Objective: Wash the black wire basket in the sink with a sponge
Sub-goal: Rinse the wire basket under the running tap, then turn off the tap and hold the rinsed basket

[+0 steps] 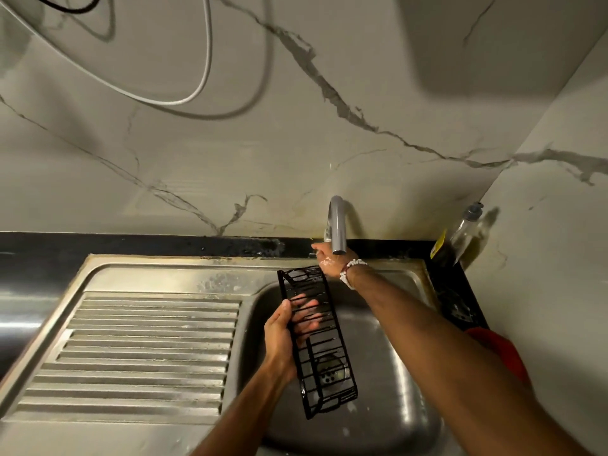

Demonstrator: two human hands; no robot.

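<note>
Forearms entering from 5 and 6 o'clock. Left hand [281, 330] at centre, clamped on long edge of black wire basket [317, 343], thumb outside, fingers showing through mesh. Basket held tilted above sink [404, 373] bowl, lower end over drain [332, 373], upper end toward 12 o'clock, just below faucet [337, 225]. Right hand [329, 261], glistening wet, set behind spout at tap base; finger closure hidden, not determinable. No sponge identifiable, no water stream visible. Soap bottle [467, 225] at 2 o'clock on counter. Probable step: opening tap. Good practice: hold frame firmly, bring mesh under spout, turn tap gently to limit splash.
</note>
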